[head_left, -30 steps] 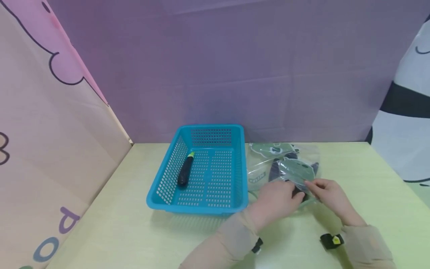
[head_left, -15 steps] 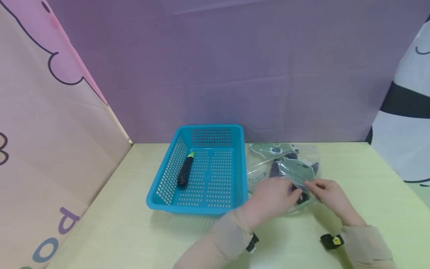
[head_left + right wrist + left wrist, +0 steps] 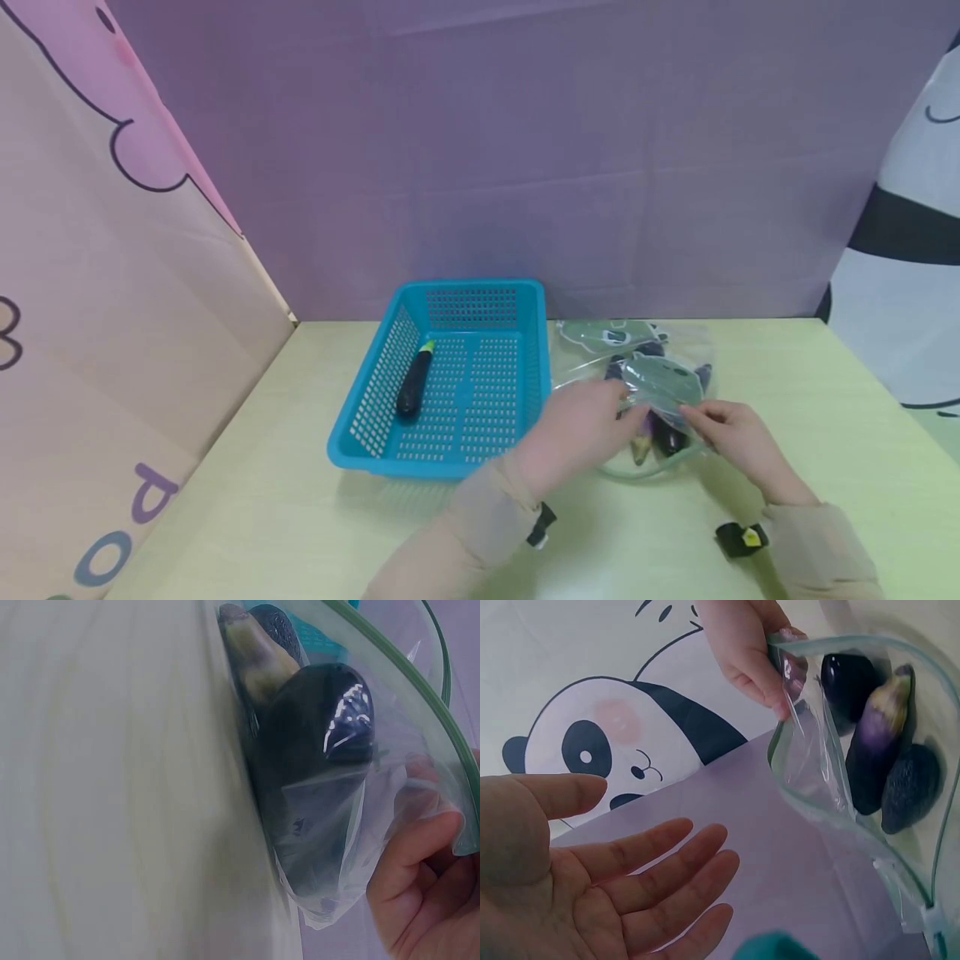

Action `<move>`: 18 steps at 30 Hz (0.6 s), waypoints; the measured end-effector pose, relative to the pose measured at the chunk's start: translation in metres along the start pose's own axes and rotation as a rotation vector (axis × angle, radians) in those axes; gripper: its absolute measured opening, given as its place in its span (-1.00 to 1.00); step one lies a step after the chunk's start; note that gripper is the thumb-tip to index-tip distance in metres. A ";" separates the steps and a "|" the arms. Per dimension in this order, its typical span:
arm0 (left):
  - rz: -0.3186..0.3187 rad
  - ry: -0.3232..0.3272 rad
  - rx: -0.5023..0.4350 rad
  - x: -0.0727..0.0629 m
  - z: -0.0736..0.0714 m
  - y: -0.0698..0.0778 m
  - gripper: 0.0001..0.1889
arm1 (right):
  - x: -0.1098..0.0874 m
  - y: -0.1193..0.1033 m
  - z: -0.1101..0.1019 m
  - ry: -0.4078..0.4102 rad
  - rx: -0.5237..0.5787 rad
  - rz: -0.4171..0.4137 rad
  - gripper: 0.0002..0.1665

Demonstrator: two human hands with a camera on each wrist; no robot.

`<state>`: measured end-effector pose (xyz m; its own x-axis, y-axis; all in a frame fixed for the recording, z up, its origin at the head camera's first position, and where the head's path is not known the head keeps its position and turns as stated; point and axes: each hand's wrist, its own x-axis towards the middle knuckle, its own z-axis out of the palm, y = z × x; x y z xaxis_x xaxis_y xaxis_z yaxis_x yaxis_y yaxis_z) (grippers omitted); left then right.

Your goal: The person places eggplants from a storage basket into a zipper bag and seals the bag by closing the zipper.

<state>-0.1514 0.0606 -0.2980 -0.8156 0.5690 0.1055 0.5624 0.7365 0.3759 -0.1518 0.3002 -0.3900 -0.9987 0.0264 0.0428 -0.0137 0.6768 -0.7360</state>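
Observation:
A clear zip bag (image 3: 663, 383) with green printing lies with its mouth spread open toward me. Inside, the left wrist view shows a glossy dark eggplant (image 3: 847, 682), a purple eggplant (image 3: 874, 750) with a pale stem end, and a dark, rough-skinned thing (image 3: 913, 787) like an avocado. My right hand (image 3: 738, 437) pinches the bag's edge between thumb and fingers. My left hand (image 3: 573, 429), empty with fingers extended, is beside the bag's mouth at its left. Another dark eggplant (image 3: 414, 387) with a green tip lies in the blue basket (image 3: 442, 469).
The basket stands just left of the bag on the pale table (image 3: 247, 500). A purple cloth (image 3: 480, 167) hangs behind, and printed cloths border the left and right sides. A black strap piece (image 3: 738, 539) is by the right wrist.
My left hand has drawn back leftward from the bag's mouth, baring the pale stem end and the dark eggplant inside. The right hand has kept its pinch in place.

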 end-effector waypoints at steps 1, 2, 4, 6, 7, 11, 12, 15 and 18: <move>-0.003 0.006 0.002 0.000 -0.002 -0.002 -0.66 | 0.000 0.000 0.000 0.002 -0.001 -0.001 -0.54; -0.007 0.011 0.003 0.000 -0.004 -0.003 -0.67 | 0.000 0.000 0.000 0.002 0.000 -0.002 -0.54; -0.016 0.020 0.011 0.000 -0.008 -0.006 -0.67 | 0.000 0.000 0.000 0.003 0.003 0.000 -0.53; -0.035 0.015 0.012 0.001 -0.011 -0.008 -0.67 | -0.001 0.000 0.000 0.004 0.005 0.000 -0.52; -0.044 0.011 0.015 0.000 -0.012 -0.008 -0.67 | -0.001 -0.001 0.000 0.004 0.007 -0.002 -0.52; -0.070 -0.001 0.031 0.000 -0.017 -0.012 -0.64 | -0.002 0.000 0.001 0.006 0.010 -0.009 -0.52; -0.075 -0.002 0.027 -0.001 -0.019 -0.013 -0.63 | -0.002 0.000 0.001 0.006 0.010 -0.010 -0.51; -0.088 -0.001 0.006 -0.001 -0.023 -0.017 -0.61 | -0.001 0.001 0.001 0.008 0.013 -0.011 -0.51; -0.092 0.016 -0.016 -0.002 -0.026 -0.021 -0.61 | 0.000 0.002 0.001 0.008 0.014 -0.010 -0.50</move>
<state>-0.1649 0.0340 -0.2821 -0.8656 0.4934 0.0849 0.4833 0.7792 0.3991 -0.1521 0.3011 -0.3925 -0.9981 0.0257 0.0558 -0.0245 0.6668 -0.7448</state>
